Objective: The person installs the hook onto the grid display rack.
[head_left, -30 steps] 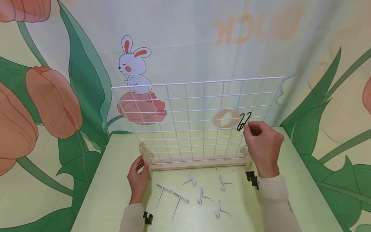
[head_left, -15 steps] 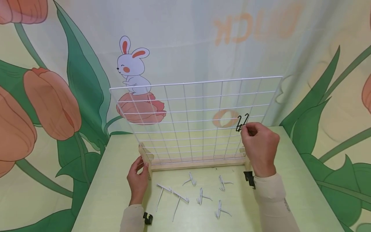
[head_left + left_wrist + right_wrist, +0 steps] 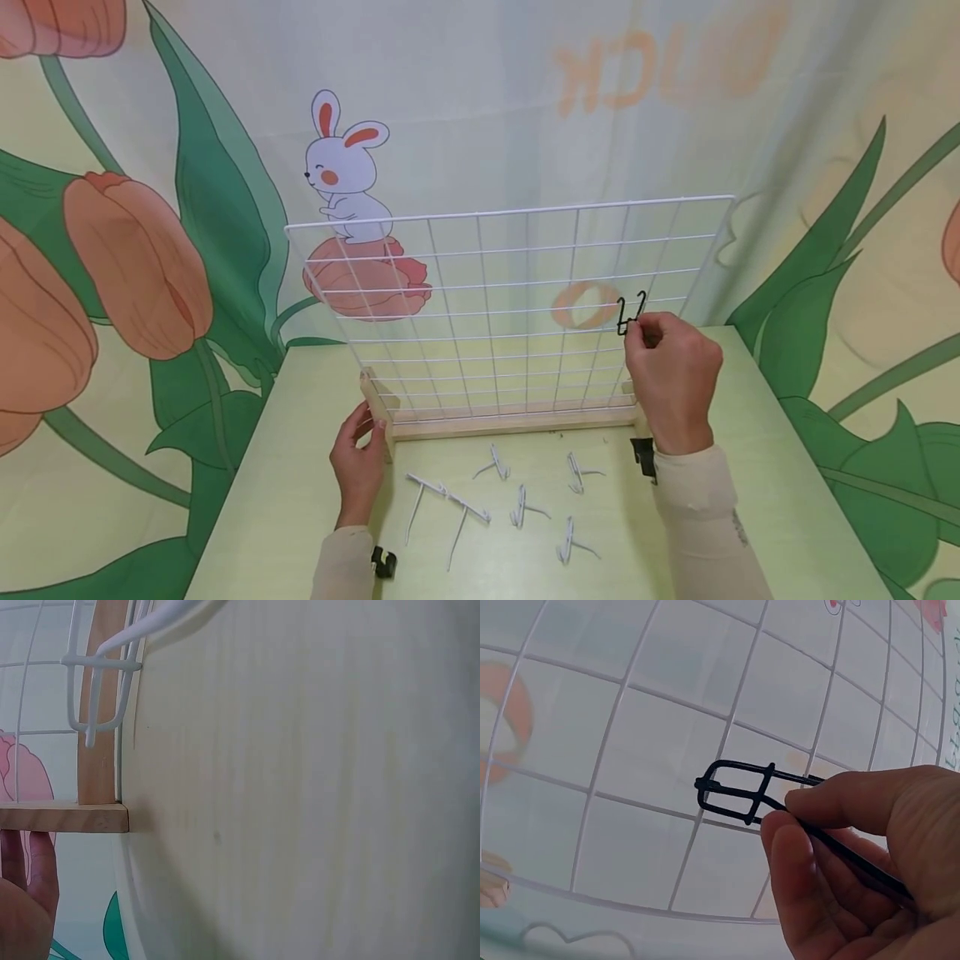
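Note:
My right hand (image 3: 675,375) pinches a black wire grid hook (image 3: 632,315) between thumb and fingertips, in front of the right part of a white wire grid panel (image 3: 480,215). In the right wrist view the black hook's (image 3: 735,793) rectangular end points at the grid, while its long prong lies back along the palm. My left hand (image 3: 358,462) rests against the outer side of the stand's left wooden foot (image 3: 380,408). From the left wrist, the fingers (image 3: 41,870) meet that foot's (image 3: 67,818) outer face. Several white wire hooks (image 3: 519,507) lie on the table before the panel.
A wooden bar (image 3: 517,422) runs along the panel's bottom between the two feet. The pale table (image 3: 262,500) extends to both sides. Behind hangs a curtain (image 3: 480,108) printed with tulips and a rabbit. Black wrist-camera mounts (image 3: 384,562) sit by the sleeves.
My right hand has shifted slightly left and the black hook has turned a little, its two bent tips now standing wider apart in view. The left hand stays at the wooden foot.

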Motion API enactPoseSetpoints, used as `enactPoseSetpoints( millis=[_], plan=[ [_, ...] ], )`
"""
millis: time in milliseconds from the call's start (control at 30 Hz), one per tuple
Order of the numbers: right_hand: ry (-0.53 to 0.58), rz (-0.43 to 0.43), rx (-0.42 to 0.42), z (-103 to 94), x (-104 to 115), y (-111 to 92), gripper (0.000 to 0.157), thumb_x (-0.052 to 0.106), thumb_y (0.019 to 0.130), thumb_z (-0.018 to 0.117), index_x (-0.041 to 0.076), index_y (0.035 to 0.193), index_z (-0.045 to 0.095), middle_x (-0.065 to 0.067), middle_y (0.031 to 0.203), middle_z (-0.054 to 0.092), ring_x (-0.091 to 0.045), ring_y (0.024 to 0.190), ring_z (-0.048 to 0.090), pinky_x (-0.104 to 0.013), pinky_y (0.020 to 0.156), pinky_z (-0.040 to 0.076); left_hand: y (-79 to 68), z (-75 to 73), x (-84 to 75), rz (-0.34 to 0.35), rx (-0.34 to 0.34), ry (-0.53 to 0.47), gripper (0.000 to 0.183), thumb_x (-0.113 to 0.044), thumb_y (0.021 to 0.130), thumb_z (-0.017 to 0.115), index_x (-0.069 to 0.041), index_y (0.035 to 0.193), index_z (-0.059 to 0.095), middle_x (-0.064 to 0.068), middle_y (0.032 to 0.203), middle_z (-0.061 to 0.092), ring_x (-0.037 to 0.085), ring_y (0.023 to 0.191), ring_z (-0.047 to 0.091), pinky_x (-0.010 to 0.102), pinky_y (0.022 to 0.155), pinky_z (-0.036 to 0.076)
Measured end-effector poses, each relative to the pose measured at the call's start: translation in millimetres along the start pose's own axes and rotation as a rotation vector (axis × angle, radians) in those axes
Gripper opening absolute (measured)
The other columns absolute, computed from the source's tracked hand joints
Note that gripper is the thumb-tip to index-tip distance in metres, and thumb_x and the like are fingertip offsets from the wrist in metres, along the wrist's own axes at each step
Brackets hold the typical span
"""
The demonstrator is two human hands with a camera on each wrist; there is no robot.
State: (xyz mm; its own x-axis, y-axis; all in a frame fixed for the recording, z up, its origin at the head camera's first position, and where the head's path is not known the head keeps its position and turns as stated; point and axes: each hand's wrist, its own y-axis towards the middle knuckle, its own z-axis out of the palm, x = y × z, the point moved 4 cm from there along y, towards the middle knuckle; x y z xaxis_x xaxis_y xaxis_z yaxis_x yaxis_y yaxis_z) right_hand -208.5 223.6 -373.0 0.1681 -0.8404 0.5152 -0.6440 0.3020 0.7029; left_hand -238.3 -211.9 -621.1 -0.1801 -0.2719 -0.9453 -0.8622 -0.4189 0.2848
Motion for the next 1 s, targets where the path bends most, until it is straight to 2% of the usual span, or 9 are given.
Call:
enactPoseSetpoints(
  millis=[233, 700, 800, 1000],
  plan=[
    [-0.046, -0.014, 0.024, 2.7, 2.7, -2.8, 0.014, 0.011, 0.088, 0.069, -0.001, 0.085, 0.075, -0.016, 0.076, 0.074, -0.030, 0.065, 0.068, -0.045, 0.059, 0.050, 1.0, -0.6, 0.0, -0.002, 0.001, -0.003, 0.039, -0.018, 0.092, 0.072, -0.031, 0.129, 0.065, 0.003, 0.120, 0.069, 0.023, 0.107, 0.066, 0.012, 0.074, 0.054],
    [-0.020, 0.016, 0.035, 3.3, 1.2, -13.4, 0.014, 0.011, 0.088, 0.070, -0.002, 0.091, 0.074, -0.016, 0.079, 0.074, -0.028, 0.067, 0.069, -0.043, 0.061, 0.052, -0.7, 0.1, 1.9, -0.023, -0.005, 0.040, 0.041, -0.017, 0.093, 0.071, -0.028, 0.132, 0.063, 0.002, 0.123, 0.068, 0.021, 0.108, 0.065, 0.011, 0.074, 0.052],
    [-0.016, 0.006, 0.028, 1.5, 1.5, -16.3, 0.014, 0.012, 0.088, 0.070, -0.002, 0.090, 0.074, -0.015, 0.078, 0.073, -0.028, 0.067, 0.069, -0.043, 0.060, 0.052, -2.1, 0.6, -4.8, -0.026, -0.004, 0.038, 0.042, -0.012, 0.093, 0.070, -0.022, 0.132, 0.063, 0.006, 0.122, 0.068, 0.025, 0.109, 0.066, 0.011, 0.073, 0.052],
    [0.010, 0.018, 0.014, -2.8, 1.6, -25.2, 0.018, 0.015, 0.089, 0.071, -0.002, 0.093, 0.074, -0.015, 0.079, 0.073, -0.027, 0.067, 0.069, -0.044, 0.062, 0.052, -8.4, -1.1, -33.0, -0.013, 0.005, 0.035, 0.042, -0.006, 0.093, 0.068, -0.014, 0.133, 0.063, 0.012, 0.122, 0.067, 0.031, 0.109, 0.065, 0.013, 0.075, 0.053]
  ],
)
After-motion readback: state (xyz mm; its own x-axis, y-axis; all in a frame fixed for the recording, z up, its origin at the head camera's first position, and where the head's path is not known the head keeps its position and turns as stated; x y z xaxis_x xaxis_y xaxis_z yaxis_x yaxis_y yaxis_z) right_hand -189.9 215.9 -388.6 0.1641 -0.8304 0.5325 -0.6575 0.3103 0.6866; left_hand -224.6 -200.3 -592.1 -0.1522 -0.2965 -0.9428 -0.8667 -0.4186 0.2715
